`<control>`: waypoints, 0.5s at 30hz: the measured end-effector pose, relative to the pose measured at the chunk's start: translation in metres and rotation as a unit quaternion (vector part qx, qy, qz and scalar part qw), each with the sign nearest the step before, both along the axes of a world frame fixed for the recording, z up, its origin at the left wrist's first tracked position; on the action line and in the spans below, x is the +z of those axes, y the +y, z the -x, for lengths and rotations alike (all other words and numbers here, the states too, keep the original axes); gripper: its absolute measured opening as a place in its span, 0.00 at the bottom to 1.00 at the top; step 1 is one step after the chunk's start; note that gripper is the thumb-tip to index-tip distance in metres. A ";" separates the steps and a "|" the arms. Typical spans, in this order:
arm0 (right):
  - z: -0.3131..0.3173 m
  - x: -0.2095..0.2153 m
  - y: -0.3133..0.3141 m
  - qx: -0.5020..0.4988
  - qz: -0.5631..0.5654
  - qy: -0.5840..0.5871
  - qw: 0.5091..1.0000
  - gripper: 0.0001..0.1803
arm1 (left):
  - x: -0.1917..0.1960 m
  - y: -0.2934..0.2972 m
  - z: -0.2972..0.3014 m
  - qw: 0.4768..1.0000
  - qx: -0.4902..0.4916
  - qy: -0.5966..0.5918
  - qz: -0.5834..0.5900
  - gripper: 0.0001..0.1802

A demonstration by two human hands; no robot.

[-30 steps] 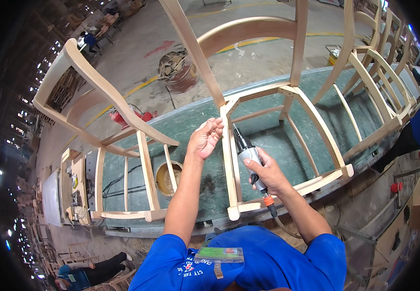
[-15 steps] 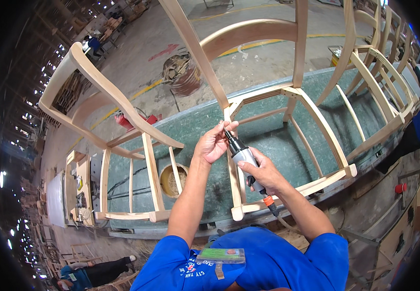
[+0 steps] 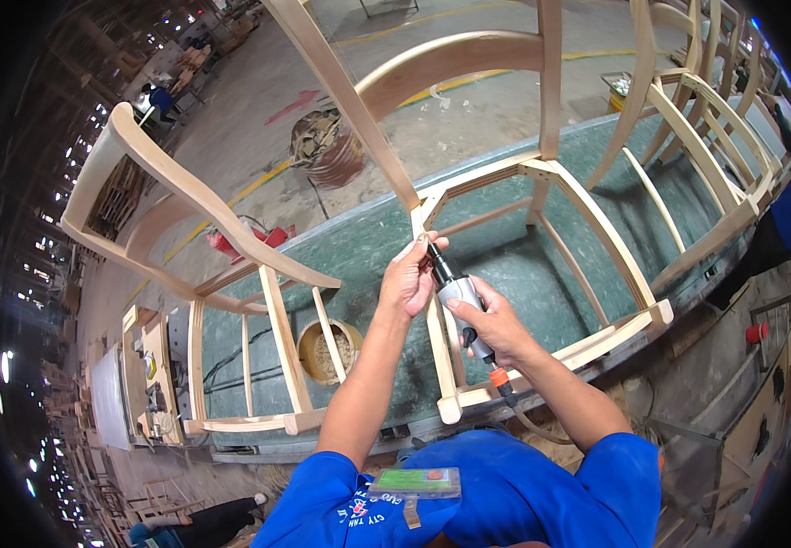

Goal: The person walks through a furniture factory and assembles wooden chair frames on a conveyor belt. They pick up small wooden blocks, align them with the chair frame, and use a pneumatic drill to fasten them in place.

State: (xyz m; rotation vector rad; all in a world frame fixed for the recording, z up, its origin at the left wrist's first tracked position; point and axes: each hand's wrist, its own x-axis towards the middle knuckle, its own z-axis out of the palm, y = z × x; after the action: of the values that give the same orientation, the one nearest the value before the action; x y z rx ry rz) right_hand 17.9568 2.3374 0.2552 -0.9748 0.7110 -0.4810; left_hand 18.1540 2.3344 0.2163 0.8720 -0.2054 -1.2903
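My right hand is wrapped round the grey body of a pneumatic screwdriver, its black nose pointing away from me. A hose with an orange coupling runs from the tool's near end. At the tip, the closed fingers of my left hand pinch together; whatever is between them is too small to make out. Both hands are over the left seat rail of a bare wooden chair frame, close to its rear corner joint. This chair stands upright with its curved back rail on the far side.
The chair stands on a long green-topped workbench. Another chair frame is to the left, beside a round yellow tub of small pieces. More chair frames line the right side. Beyond the bench are a scrap-filled drum and a red object.
The view has shifted slightly, so chairs and bench appear a little further left. My left fingers have drawn in closer round the screwdriver's tip. My right hand keeps its grip.
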 end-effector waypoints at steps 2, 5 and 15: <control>-0.006 -0.009 -0.007 -0.026 0.011 0.008 1.000 0.20 | -0.002 -0.002 -0.002 0.988 0.024 -0.139 -0.066 0.13; -0.013 -0.021 -0.030 -0.055 0.025 0.049 0.997 0.16 | -0.004 -0.007 0.005 0.945 0.135 -0.274 -0.116 0.14; -0.034 -0.044 -0.071 -0.046 0.056 0.136 0.988 0.20 | -0.023 -0.005 0.014 0.729 0.085 -0.610 -0.298 0.31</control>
State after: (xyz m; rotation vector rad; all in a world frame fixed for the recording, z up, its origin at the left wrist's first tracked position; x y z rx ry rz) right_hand 17.9908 2.2669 0.2110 -1.1293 0.9870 -0.4772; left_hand 18.1399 2.3290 0.1934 2.1813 -0.7430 -0.3855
